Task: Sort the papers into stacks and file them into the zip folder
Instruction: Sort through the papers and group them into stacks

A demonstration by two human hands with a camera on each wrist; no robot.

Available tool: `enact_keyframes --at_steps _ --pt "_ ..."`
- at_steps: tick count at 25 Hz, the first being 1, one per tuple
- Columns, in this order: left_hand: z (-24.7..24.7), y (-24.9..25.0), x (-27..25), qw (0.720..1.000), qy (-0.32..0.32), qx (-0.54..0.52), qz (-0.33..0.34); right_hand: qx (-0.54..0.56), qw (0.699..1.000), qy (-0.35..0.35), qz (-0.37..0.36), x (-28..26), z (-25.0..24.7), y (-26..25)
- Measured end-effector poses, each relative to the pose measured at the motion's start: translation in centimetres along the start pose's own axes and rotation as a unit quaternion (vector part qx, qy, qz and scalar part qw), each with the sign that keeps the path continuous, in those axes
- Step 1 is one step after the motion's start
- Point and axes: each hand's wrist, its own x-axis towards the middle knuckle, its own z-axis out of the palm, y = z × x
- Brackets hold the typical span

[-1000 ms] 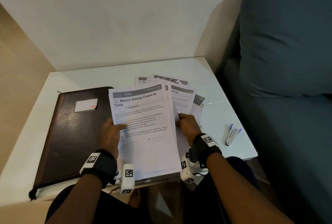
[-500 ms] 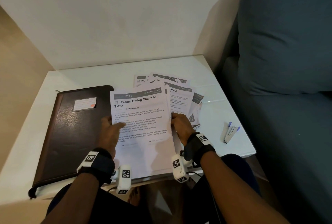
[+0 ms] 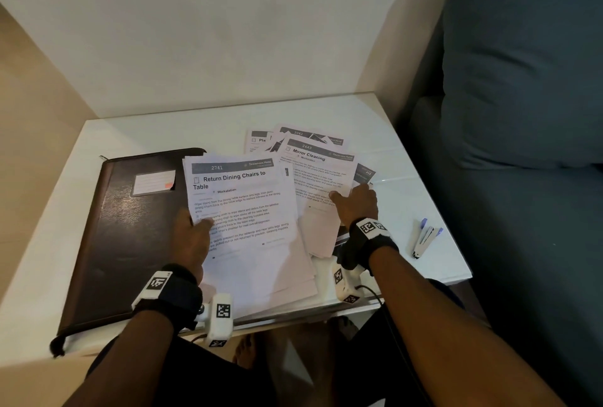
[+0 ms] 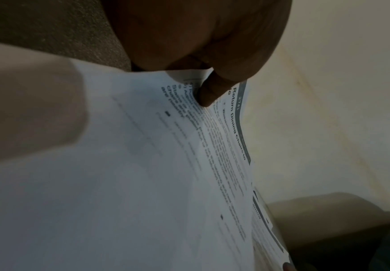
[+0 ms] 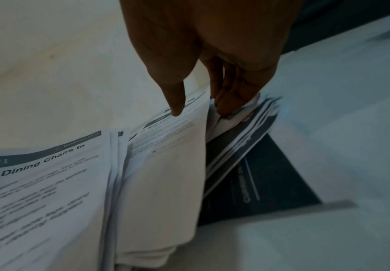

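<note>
A stack of printed papers, topped by the sheet "Return Dining Chairs to Table", lies at the table's front with its left edge over the dark brown zip folder. My left hand grips that stack's left edge, and its thumb presses on the top sheet. More papers are fanned out to the right, with a "Mirror Cleaning" sheet uppermost. My right hand pinches that sheet's right edge, thumb on top and fingers tucked beneath. The folder lies flat and closed.
A small white and purple stapler lies near the right edge of the white table. A dark booklet sits under the fanned papers. A blue sofa stands against the table's right side. A wall runs behind.
My right hand has moved right, from the main stack's right edge onto the Mirror Cleaning sheet, which is now uncovered. The left hand still holds its stack.
</note>
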Motion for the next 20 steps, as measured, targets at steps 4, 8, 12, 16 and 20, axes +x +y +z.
enact_keyframes --at_steps 4,8,12,16,20 --pt "-0.1 -0.2 -0.3 1.000 0.014 -0.003 -0.001 -0.035 0.999 -0.002 0.000 0.1 1.3 0.4" --pt "-0.7 -0.1 0.1 0.999 0.038 -0.020 -0.005 0.007 1.000 0.007 0.001 0.0 1.2 0.8" --pt "-1.3 0.3 0.1 0.998 0.047 -0.038 -0.001 0.093 0.995 0.034 -0.017 0.1 -0.9 2.0" --pt "-0.5 0.7 -0.1 0.998 0.032 -0.047 0.001 0.151 0.985 0.024 -0.074 -0.4 -2.2 2.0" --pt "0.7 0.8 -0.3 0.998 0.017 -0.055 0.013 0.217 0.969 -0.063 -0.097 -1.7 -0.9 1.0"
